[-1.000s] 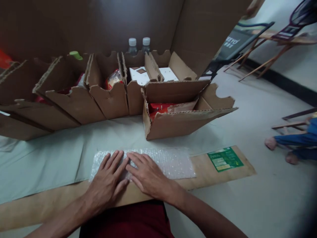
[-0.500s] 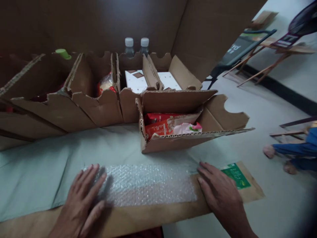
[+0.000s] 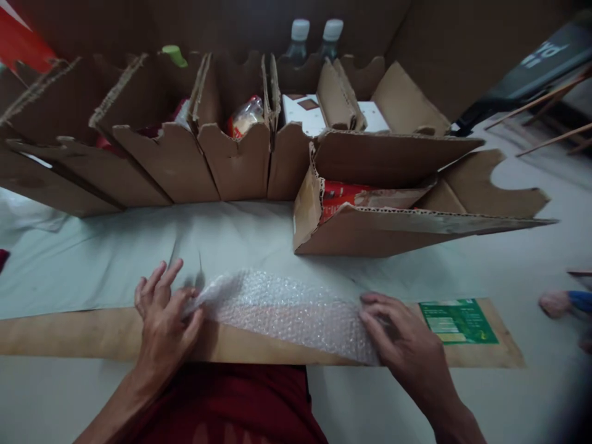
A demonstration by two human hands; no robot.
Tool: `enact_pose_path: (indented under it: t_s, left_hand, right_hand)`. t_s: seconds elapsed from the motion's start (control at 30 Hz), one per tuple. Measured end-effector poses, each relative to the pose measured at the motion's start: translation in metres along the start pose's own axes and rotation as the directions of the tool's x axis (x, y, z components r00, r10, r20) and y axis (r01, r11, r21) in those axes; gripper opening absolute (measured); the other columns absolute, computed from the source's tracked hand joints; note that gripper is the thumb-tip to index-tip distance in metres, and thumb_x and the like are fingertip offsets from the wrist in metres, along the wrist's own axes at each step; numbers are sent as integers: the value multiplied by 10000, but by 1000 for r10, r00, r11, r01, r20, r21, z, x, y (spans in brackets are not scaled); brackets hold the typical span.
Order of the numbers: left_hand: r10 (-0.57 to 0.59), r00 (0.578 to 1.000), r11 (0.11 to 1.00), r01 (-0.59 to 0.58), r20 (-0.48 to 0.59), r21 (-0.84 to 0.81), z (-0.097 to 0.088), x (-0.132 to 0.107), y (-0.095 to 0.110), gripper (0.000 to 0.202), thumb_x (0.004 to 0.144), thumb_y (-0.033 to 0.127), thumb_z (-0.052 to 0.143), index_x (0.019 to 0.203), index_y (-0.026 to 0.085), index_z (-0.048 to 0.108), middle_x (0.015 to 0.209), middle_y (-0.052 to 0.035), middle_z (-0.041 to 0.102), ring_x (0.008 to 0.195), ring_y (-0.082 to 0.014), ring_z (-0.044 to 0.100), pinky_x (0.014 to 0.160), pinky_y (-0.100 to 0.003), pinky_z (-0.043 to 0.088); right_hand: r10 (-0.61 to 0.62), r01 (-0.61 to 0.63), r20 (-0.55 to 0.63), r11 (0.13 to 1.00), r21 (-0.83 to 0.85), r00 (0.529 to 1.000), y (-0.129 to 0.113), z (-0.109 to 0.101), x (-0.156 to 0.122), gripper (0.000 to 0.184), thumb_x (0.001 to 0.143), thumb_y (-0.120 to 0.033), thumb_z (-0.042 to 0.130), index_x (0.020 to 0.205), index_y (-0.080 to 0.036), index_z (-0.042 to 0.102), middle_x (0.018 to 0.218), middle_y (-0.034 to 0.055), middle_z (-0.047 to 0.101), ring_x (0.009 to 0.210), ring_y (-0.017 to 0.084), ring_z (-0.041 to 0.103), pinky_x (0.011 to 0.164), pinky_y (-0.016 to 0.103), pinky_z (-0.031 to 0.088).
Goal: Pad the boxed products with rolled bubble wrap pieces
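Note:
A clear sheet of bubble wrap (image 3: 287,311) lies across the front of the table, its left end raised and bent up. My left hand (image 3: 164,314) pinches that left end between thumb and forefinger, the other fingers spread. At the opposite end, my right hand (image 3: 407,339) has its fingers curled in at the sheet's edge, thumb close to forefinger. Brown cardboard (image 3: 115,333) runs beneath the sheet along the table edge, with a green printed label (image 3: 457,320) right of my right hand.
Behind the sheet stands an open cardboard box (image 3: 370,237) holding red packets (image 3: 335,194). Several cardboard bins (image 3: 235,160) line the back, one with a white box (image 3: 303,114). Two white-capped bottles (image 3: 298,46) rise behind them. A person's foot (image 3: 555,304) shows at far right.
My left hand has gone from lying flat to pinching and lifting the bubble wrap's left end. My right hand's fingers have curled in at the right edge. The view has shifted.

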State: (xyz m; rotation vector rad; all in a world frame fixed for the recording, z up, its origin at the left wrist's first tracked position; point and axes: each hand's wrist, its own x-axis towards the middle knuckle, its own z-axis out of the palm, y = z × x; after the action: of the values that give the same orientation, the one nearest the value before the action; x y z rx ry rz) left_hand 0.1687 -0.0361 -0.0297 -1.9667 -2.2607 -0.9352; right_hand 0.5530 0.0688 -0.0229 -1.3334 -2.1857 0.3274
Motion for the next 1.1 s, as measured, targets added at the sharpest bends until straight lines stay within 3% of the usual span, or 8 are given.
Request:
enact_pose_path:
  t_s: [0.1, 0.2, 0.33, 0.5, 0.6, 0.77, 0.97, 1.1]
  left_hand:
    - [-111, 993, 982, 115, 32, -148, -19, 11, -6, 113, 911, 310, 621, 1017, 274, 631, 1030, -27, 738, 961, -263, 714, 920, -420, 571]
    - [-191, 981, 965, 192, 21, -179, -35, 38, -10, 229, 905, 384, 626, 1103, 273, 657, 966, -5, 740, 760, -198, 697, 599, -267, 529]
    - [-48, 999, 998, 47, -20, -45, -35, 95, -12, 417, 890, 345, 605, 1294, 244, 620, 1209, -58, 742, 967, -246, 738, 785, -323, 576]
    - [70, 963, 985, -107, 259, 132, -13, 155, -6, 539, 885, 290, 588, 1421, 243, 564, 1250, -78, 753, 998, -299, 762, 859, -399, 582]
    - [135, 924, 960, -212, 358, 185, 1, 175, 5, 520, 897, 256, 571, 1416, 242, 581, 1212, -84, 774, 1026, -324, 761, 876, -425, 578]
    - [160, 877, 946, -267, 453, 183, 18, 188, 16, 481, 905, 208, 542, 1381, 209, 609, 1192, -106, 783, 1060, -335, 756, 900, -431, 563]
    - [113, 878, 972, -195, 465, 132, 32, 185, -4, 488, 898, 274, 534, 1377, 212, 609, 1143, -112, 792, 1020, -335, 758, 824, -395, 549]
    - [54, 898, 998, -37, 436, -48, 16, 176, -19, 454, 859, 349, 533, 1267, 207, 676, 1015, -68, 802, 895, -277, 755, 761, -335, 532]
  right_hand:
    - [117, -123, 41, 973, 196, 992, -22, -3, -12, 115, 953, -333, 630, 866, -267, 665, 810, 3, 756, 700, 182, 741, 642, 270, 595]
    - [208, -235, 114, 905, 354, 972, -40, 4, -22, 81, 931, -332, 673, 974, -266, 691, 818, -4, 762, 693, 157, 750, 606, 201, 598]
    - [222, -354, 306, 796, 492, 926, -61, 18, -26, 307, 971, -312, 616, 1270, -254, 648, 877, 14, 760, 783, 145, 759, 689, 191, 611]
    - [84, -338, 472, 806, 485, 878, -84, 31, -20, 430, 987, -270, 528, 1407, -242, 615, 924, 38, 745, 762, 142, 716, 687, 229, 594]
    - [-15, -281, 529, 835, 474, 849, -94, 39, -18, 455, 980, -253, 527, 1428, -258, 612, 977, 43, 770, 834, 163, 725, 807, 288, 598]
    - [-189, -188, 553, 811, 554, 811, -98, 51, -14, 408, 999, -247, 497, 1373, -240, 660, 1199, 81, 771, 1030, 195, 740, 921, 317, 575]
    - [-265, -148, 576, 808, 570, 773, -94, 53, -5, 318, 991, -238, 499, 1159, -209, 767, 984, 69, 798, 859, 176, 738, 771, 270, 561]
    - [-237, -204, 593, 789, 580, 769, -89, 43, 0, 264, 949, -200, 537, 1071, -218, 770, 939, 40, 791, 831, 160, 735, 757, 252, 554]
